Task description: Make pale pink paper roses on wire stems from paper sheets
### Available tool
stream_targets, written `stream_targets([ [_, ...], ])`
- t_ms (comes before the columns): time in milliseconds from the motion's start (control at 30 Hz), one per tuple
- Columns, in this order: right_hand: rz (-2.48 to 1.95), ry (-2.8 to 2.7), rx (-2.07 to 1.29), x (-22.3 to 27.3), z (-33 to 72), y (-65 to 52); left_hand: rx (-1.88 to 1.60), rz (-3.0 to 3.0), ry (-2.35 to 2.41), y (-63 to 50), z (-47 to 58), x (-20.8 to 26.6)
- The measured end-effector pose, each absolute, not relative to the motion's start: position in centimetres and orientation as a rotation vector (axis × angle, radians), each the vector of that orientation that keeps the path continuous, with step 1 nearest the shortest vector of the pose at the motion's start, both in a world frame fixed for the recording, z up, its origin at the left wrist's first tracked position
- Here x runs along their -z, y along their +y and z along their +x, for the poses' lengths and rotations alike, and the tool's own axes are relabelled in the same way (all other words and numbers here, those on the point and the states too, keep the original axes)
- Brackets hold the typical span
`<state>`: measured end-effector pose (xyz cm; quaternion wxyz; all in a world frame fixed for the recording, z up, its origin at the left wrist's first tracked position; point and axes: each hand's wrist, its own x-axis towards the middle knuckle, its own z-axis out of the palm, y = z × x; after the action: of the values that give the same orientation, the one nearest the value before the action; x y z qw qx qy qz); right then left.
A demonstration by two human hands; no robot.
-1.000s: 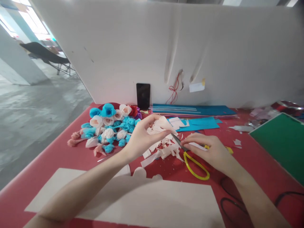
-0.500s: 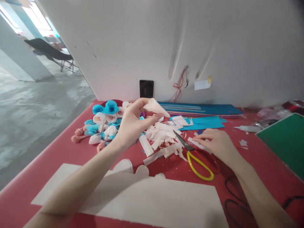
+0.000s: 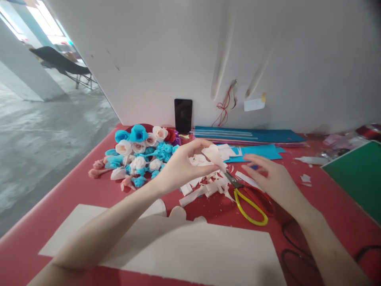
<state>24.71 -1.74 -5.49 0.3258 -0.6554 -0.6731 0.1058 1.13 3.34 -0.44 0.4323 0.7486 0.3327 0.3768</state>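
Note:
My left hand [image 3: 187, 163] pinches a cream paper piece [image 3: 214, 155], curled to a narrow tip, between thumb and fingers above a heap of paper scraps [image 3: 212, 188]. To its right, my right hand [image 3: 274, 178] hovers with thumb and fingers apart and nothing seen between them. Scissors [image 3: 250, 206] with one yellow and one red handle lie below it, their blade tips hidden behind the paper piece and left hand. A small dark blue thing [image 3: 255, 167] shows behind the right fingers; I cannot make out what it is.
Blue, white and pink paper flowers [image 3: 138, 163] are piled at left. A large cream sheet [image 3: 178, 250] lies in front. Blue paper [image 3: 258, 151], a glue tube [image 3: 311, 160] and a green board [image 3: 357, 178] are farther right. A phone [image 3: 183, 115] leans on the back panel.
My left hand has moved right and down with the paper piece, nearer my right hand. The right hand has lifted slightly and its fingers have spread.

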Motion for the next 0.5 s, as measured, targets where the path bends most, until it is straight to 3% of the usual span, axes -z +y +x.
stream_targets([
  [267,-1.471,-1.872,-0.694,2.8,22.8,-4.5,-0.853,1.953,0.666,2.2,1.7,1.6],
  [500,-1.539,-1.83,-1.039,1.6,22.5,-5.0,-0.844,2.034,0.562,1.5,2.0,1.8],
])
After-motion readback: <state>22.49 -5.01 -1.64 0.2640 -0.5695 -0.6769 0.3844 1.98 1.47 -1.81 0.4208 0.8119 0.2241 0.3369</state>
